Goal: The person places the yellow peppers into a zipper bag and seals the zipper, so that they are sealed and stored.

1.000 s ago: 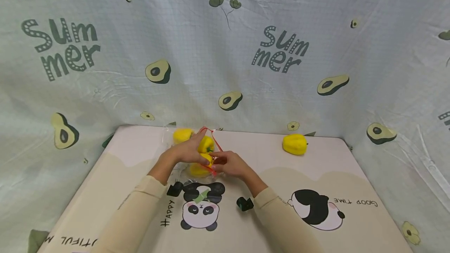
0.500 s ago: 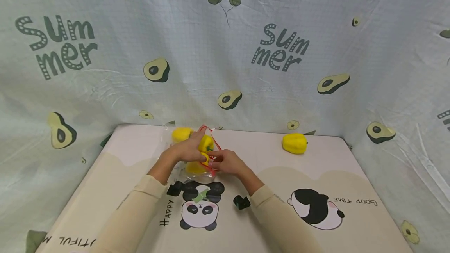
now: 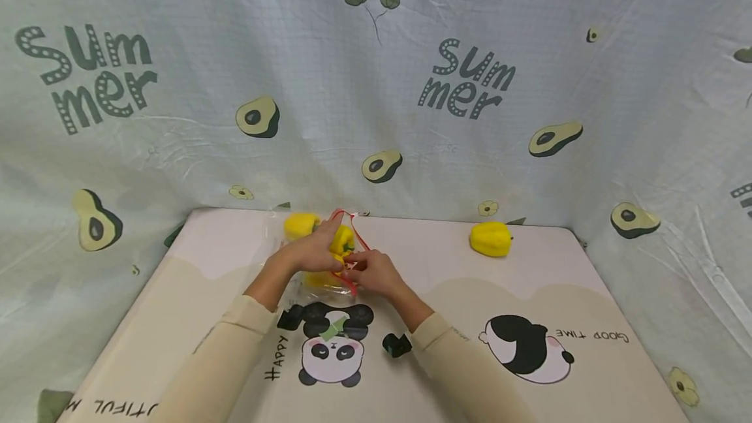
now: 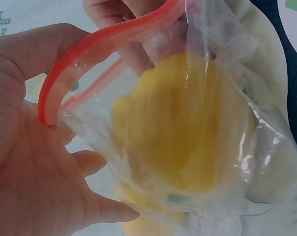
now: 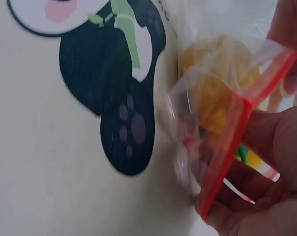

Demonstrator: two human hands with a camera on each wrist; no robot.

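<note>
Near the table's back edge lies a clear zip bag (image 3: 308, 294) with a red strip along its mouth. Several yellow bell peppers (image 3: 302, 226) show in or behind it. My left hand (image 3: 308, 252) holds the mouth; in the left wrist view the red strip (image 4: 124, 27) runs over its thumb into the palm, other fingers (image 4: 111, 210) outside the film. My right hand (image 3: 378, 271) reaches into the mouth, its fingertips behind the film by a pepper (image 5: 220, 78) in the right wrist view. Whether they grip that pepper is hidden.
Another yellow bell pepper (image 3: 491, 239) lies on the back right of the table (image 3: 435, 240), apart from the bag. Black wrist camera mounts (image 3: 397, 344) sit near both cuffs. A patterned cloth (image 3: 317, 83) hangs behind the table and along its sides.
My right hand has shifted slightly left, deeper at the bag's mouth. The nearest pepper in the bag has slid left with it. My left hand has hardly moved.
</note>
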